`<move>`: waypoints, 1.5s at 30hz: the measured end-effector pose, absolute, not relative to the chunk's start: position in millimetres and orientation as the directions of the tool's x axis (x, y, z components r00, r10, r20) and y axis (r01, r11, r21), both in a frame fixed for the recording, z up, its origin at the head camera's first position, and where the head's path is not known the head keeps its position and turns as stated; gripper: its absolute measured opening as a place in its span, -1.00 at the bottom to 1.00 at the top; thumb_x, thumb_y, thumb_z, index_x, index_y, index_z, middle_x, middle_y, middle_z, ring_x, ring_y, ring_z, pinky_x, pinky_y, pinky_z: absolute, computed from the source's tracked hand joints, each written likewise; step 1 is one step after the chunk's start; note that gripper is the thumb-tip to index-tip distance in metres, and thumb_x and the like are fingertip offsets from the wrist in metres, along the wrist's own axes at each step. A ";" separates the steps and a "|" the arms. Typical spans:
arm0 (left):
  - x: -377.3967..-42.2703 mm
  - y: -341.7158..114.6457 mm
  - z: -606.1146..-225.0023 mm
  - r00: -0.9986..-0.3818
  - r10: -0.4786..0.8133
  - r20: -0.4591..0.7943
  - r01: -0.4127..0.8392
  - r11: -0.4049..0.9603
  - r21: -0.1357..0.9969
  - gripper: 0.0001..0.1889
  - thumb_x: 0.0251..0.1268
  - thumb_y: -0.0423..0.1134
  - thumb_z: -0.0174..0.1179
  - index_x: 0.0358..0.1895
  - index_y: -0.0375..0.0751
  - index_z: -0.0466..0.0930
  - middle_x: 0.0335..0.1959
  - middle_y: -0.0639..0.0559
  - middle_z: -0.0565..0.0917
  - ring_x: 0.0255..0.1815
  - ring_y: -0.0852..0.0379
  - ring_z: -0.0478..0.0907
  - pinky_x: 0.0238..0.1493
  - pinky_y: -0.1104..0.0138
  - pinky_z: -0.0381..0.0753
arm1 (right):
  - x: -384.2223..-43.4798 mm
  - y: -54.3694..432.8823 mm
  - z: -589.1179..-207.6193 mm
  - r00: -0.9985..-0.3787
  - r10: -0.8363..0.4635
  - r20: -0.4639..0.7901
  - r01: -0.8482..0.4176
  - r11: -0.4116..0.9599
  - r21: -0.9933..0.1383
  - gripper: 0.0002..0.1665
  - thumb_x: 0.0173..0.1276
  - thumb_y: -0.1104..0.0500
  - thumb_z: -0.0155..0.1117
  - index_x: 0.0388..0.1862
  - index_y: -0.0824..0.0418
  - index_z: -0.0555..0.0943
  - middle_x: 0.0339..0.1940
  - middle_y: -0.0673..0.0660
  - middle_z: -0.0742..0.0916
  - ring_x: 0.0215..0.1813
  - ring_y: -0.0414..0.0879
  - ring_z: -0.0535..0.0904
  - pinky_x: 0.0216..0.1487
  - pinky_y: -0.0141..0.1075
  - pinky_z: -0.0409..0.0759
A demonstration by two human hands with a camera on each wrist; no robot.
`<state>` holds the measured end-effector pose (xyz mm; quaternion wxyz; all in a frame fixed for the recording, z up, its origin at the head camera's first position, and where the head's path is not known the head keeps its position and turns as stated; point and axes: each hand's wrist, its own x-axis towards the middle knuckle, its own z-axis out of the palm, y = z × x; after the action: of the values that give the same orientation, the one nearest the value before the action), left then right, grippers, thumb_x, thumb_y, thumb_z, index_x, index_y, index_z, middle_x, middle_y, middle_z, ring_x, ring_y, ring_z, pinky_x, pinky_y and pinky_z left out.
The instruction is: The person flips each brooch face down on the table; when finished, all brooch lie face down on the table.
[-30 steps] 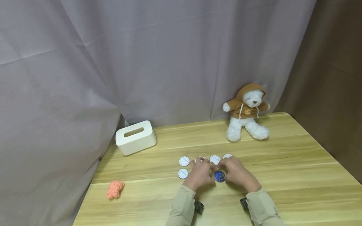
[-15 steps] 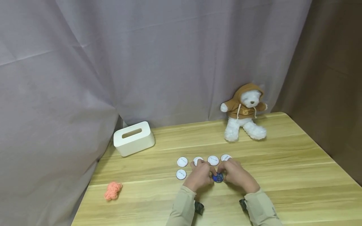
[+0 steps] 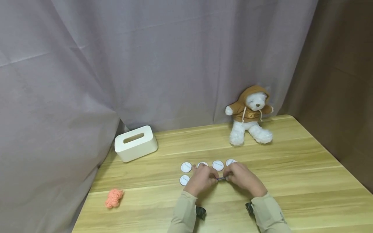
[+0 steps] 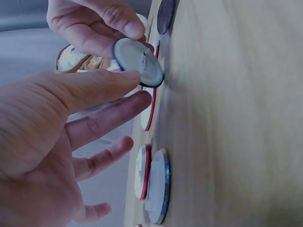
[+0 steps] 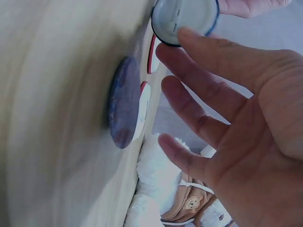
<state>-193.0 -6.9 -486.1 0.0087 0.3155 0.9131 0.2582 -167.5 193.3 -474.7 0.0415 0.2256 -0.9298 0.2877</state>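
Note:
A round pin badge (image 3: pixel 221 178) is tilted up on edge between my hands, its pale back with a pin showing in both wrist views. My left hand (image 3: pixel 201 179) pinches one side with thumb (image 4: pixel 128 78) and index finger; its other fingers are spread. On the opposite side, my right hand (image 3: pixel 241 176) grips the rim between thumb (image 5: pixel 199 40) and fingers. Beyond the hands runs a row of white-backed badges (image 3: pixel 218 165), partly covered by fingers. Another such badge (image 3: pixel 185 180) lies left of my left hand. A dark blue badge (image 5: pixel 124 104) lies face up near my right hand.
On the wooden table (image 3: pixel 145 207), a white tissue box (image 3: pixel 136 144) stands back left, and a bundle of coral yarn (image 3: pixel 114 198) lies front left. A white teddy bear (image 3: pixel 250 116) in a brown hoodie sits at the back right against the grey curtain (image 3: pixel 163 64).
The badge lay flat with its blue face up between my hands; now it is lifted and tilted on edge, held by both hands. The head view has shifted slightly.

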 end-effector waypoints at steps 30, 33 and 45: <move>-196.5 -7.7 -493.3 -0.832 0.539 0.129 0.534 0.718 0.446 -0.88 -0.06 -0.34 0.51 -0.43 -0.05 0.78 -0.46 0.28 0.71 -0.18 0.08 0.50 0.17 -0.41 0.20 | -169.4 171.8 -480.3 -0.914 -0.374 0.157 -0.395 0.734 -0.552 -0.69 -0.16 0.45 0.48 -0.42 0.18 0.63 -0.66 -0.16 0.49 -0.55 -0.30 0.34 -0.45 -0.35 0.38; -196.0 -7.5 -492.9 -0.839 0.531 0.122 0.526 0.733 0.431 -0.80 -0.09 -0.34 0.53 -0.35 -0.02 0.76 -0.58 0.29 0.64 -0.18 0.06 0.50 0.15 -0.42 0.21 | -169.3 170.0 -481.7 -0.909 -0.381 0.171 -0.412 0.746 -0.523 -0.68 -0.18 0.40 0.52 -0.41 0.18 0.64 -0.65 -0.17 0.49 -0.52 -0.29 0.34 -0.43 -0.34 0.37; -199.6 -4.7 -493.7 -0.843 0.522 0.134 0.527 0.747 0.404 -0.81 -0.11 -0.37 0.51 -0.38 -0.04 0.76 -0.54 0.24 0.62 -0.18 0.02 0.50 0.12 -0.44 0.22 | -171.0 171.0 -483.4 -0.899 -0.380 0.220 -0.438 0.786 -0.436 -0.70 -0.11 0.34 0.57 -0.56 0.10 0.58 -0.68 -0.18 0.38 -0.51 -0.24 0.26 -0.43 -0.32 0.29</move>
<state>-199.6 -4.7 -493.7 -0.0063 0.2805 0.9347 0.2181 -171.0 171.0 -483.4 0.0601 0.2168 -0.9430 0.2453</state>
